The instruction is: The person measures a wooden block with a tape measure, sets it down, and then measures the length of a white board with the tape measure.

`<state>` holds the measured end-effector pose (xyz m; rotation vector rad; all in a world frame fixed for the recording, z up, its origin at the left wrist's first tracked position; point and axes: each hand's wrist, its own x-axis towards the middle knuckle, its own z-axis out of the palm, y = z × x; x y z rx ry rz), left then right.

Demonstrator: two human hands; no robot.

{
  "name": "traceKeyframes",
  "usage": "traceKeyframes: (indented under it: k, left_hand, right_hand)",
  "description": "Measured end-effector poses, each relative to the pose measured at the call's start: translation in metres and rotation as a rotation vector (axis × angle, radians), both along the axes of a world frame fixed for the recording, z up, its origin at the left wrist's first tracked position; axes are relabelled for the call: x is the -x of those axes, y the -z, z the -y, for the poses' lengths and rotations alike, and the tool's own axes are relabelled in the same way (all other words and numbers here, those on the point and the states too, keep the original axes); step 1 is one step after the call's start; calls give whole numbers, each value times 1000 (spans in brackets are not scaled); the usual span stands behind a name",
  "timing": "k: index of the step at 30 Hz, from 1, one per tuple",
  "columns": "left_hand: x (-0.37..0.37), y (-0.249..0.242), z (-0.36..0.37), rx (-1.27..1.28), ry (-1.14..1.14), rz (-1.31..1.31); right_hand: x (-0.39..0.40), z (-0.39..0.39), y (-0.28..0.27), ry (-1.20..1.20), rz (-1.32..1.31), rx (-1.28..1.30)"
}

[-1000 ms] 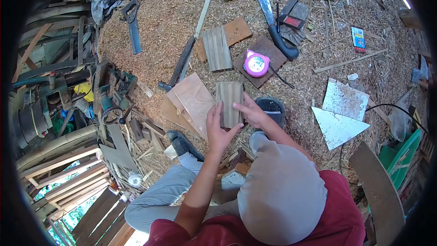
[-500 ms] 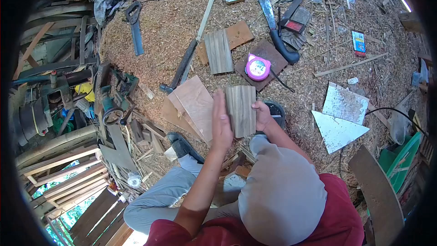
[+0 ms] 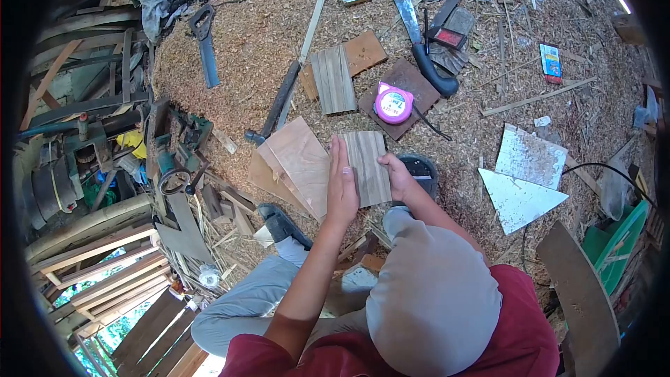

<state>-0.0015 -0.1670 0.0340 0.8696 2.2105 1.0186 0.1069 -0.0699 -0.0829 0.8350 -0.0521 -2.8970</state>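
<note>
A small rectangular wooden board [image 3: 367, 167] with grey-brown striped grain is held between my hands, low over the ground. My left hand [image 3: 343, 188] lies along its left edge, fingers straight and together, thumb against the board. At the right edge my right hand [image 3: 396, 176] grips it, thumb on top and the other fingers mostly hidden. Left of my left hand lie overlapping thin plywood pieces [image 3: 299, 160]. A similar striped board [image 3: 333, 80] rests ahead on a reddish-brown wood piece [image 3: 366, 52]. A pink tape measure [image 3: 393, 105] sits on a dark brown square [image 3: 426, 98].
Wood shavings cover the ground. A hammer [image 3: 279, 101], a handsaw [image 3: 206, 49] and a machete [image 3: 422, 49] lie ahead. White board pieces [image 3: 520, 195] are at the right, a vise-like metal tool [image 3: 172, 174] at the left. My sandalled feet flank the work.
The board has tilted slightly, its top turning left. My left hand has moved closer against its edge, and my right thumb has shifted a little up and left.
</note>
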Motion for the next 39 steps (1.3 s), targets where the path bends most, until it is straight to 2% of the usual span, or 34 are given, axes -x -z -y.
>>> traceKeyframes:
  k: [7,10,12,23,26,30,32,34,35,36,38,39]
  left_hand:
    - [1,4,-15,29,101,1]
    - [0,3,-22,98,189,-35]
    - [-3,2,-24,129,218,-87]
    - [-4,19,-11,118,164,-142]
    - [7,26,0,122,119,-86]
    - [20,30,25,124,-38,-52]
    - [19,29,41,93,-240,-84]
    - [19,34,62,107,-436,-132]
    - [17,45,74,33,-608,-79]
    - [19,42,78,56,-644,-152]
    - [26,36,89,105,-711,-299]
    - [31,42,102,81,-737,-208]
  right_hand:
    - [5,6,-5,-28,66,-155]
    - [5,7,-5,-26,46,-184]
    - [2,6,-5,-13,30,-115]
    - [3,-5,-14,84,-62,-29]
    - [-2,5,19,64,-103,-21]
    - [10,7,-5,18,47,-377]
    - [17,9,-12,-21,81,-528]
    - [30,2,-24,-138,65,-868]
    - [37,2,-25,-158,19,-1064]
    - [46,0,-28,-174,-33,-1262]
    - [69,-6,-33,-146,-137,-1265]
    - [81,-10,-35,-153,-170,-1298]
